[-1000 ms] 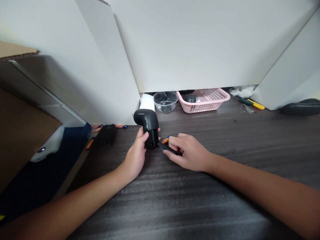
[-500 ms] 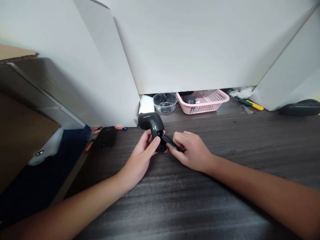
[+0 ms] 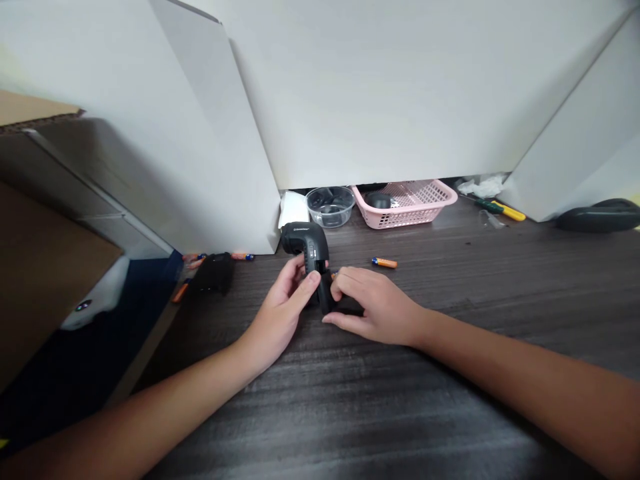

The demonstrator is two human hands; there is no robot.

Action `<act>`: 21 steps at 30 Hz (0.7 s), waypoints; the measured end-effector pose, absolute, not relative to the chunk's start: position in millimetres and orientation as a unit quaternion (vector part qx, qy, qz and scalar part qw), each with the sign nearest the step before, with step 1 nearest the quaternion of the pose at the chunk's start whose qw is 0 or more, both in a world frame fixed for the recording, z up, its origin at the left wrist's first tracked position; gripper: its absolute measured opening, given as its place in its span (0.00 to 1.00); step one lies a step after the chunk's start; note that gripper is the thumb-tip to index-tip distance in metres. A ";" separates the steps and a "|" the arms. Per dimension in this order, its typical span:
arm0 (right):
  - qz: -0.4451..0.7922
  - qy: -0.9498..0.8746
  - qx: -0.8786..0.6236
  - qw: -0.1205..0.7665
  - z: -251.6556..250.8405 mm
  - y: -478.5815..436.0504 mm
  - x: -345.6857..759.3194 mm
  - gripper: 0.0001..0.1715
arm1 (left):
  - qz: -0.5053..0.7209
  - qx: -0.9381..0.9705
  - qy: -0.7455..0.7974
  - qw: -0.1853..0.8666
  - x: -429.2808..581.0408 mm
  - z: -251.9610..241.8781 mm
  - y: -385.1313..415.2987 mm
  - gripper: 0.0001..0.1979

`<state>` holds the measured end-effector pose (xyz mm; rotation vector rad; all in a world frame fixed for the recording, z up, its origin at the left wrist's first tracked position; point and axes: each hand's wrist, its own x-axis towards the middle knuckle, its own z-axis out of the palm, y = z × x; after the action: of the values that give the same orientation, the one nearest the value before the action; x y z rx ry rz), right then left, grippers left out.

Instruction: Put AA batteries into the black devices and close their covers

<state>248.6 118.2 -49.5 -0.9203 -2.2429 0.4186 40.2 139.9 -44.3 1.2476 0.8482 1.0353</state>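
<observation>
A black handheld barcode scanner (image 3: 305,241) stands upright on its grip on the dark wood-grain desk (image 3: 450,373). My left hand (image 3: 283,300) wraps the grip from the near side. My right hand (image 3: 373,307) presses against the lower end of the grip, its fingers over a black cover piece (image 3: 326,298), which is partly hidden. An orange-and-blue battery (image 3: 384,263) lies on the desk just beyond my right hand.
Along the back wall stand a pink plastic basket (image 3: 405,208), a glass bowl (image 3: 330,206) and a white paper packet (image 3: 293,209). Farther right lie a yellow-handled screwdriver (image 3: 503,211) and a dark oblong object (image 3: 599,215). A black pouch (image 3: 215,272) sits left, near the desk's edge.
The black piece no longer juts out from my right fingers and now sits against the grip's end. The scanner has turned to stand more upright. A battery now shows on the desk to the right.
</observation>
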 end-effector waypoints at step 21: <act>0.053 -0.806 -0.434 0.399 -48.3 116.6 247.1 0.33 | 0.408 0.576 0.353 0.614 39.2 -41.7 138.9 0.26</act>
<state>247.1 116.6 -48.3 -1.0975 -2.0398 0.1353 39.2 138.9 -41.7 1.3272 0.8145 0.9392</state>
